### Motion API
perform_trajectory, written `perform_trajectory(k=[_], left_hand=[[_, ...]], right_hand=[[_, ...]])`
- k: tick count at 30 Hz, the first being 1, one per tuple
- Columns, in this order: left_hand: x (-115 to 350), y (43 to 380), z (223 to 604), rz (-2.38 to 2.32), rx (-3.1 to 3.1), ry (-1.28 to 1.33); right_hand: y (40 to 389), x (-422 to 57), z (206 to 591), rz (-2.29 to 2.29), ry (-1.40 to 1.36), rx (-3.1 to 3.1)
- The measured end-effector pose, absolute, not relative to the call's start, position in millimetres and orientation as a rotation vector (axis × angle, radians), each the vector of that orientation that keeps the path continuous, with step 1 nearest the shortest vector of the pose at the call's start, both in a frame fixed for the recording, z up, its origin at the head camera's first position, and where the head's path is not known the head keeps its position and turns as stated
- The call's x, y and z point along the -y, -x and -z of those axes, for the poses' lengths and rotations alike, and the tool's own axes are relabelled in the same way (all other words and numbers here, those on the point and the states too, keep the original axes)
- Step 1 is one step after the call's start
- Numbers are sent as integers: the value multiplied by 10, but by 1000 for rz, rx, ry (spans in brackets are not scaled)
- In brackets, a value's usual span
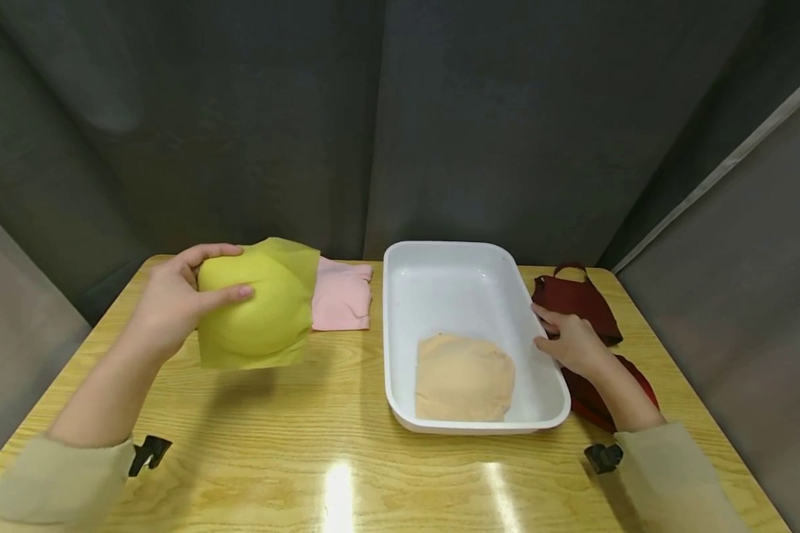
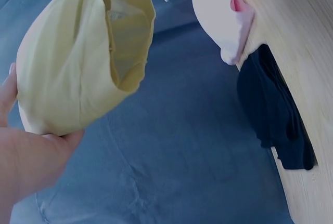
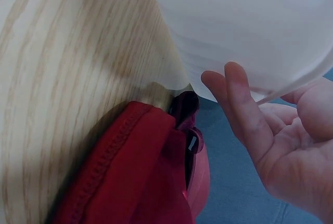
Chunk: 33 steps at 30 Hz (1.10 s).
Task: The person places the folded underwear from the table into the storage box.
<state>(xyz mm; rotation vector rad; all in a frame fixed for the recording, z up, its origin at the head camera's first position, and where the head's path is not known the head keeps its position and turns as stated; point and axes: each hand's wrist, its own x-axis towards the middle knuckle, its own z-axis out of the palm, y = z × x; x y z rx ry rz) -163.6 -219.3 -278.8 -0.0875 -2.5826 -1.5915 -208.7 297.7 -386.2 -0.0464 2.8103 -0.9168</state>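
Raised over the left side of the table, a yellow cloth cap [image 1: 260,318] bulges out round, its straight hem hanging loose. My left hand [image 1: 167,296] grips it from the left, thumb across the front and fingers at the top. The left wrist view looks into the hemmed opening of the cap [image 2: 78,73]. A white plastic tub [image 1: 453,427] stands right of centre, with a beige folded cloth piece [image 1: 464,379] lying flat in its near part. My right hand [image 1: 576,346] holds the tub's right side, fingers against the outer wall and thumb at the rim.
A pink cloth piece [image 1: 342,297] lies left of the tub. Beside it in the left wrist view is a dark navy cloth [image 2: 276,112]. Two dark red cloth items lie right of the tub, the far one [image 1: 583,307] with a loop. Grey curtains [image 1: 373,133] surround the table.
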Motion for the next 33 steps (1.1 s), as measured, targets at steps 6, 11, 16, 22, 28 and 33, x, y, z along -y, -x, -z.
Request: perform_trajectory(k=[6, 11, 16, 22, 28, 33], left_hand=[[2021, 1648, 2793, 1755, 2473, 81], [1898, 1679, 2808, 1820, 2398, 104], [1780, 1739, 2848, 1895, 2309, 166], [1615, 1786, 2867, 1960, 2256, 183], [1453, 1855, 2883, 2013, 2211, 164], [1330, 1915, 2918, 2099, 2143, 172]], right_hand=[[2086, -2979, 3857, 922, 51, -2809], [2083, -2981, 3858, 920, 54, -2809], [2080, -2991, 3850, 912, 58, -2815], [2080, -2996, 3835, 903, 64, -2818], [2079, -3000, 3829, 887, 73, -2828], [2078, -3006, 3823, 877, 78, -2833]])
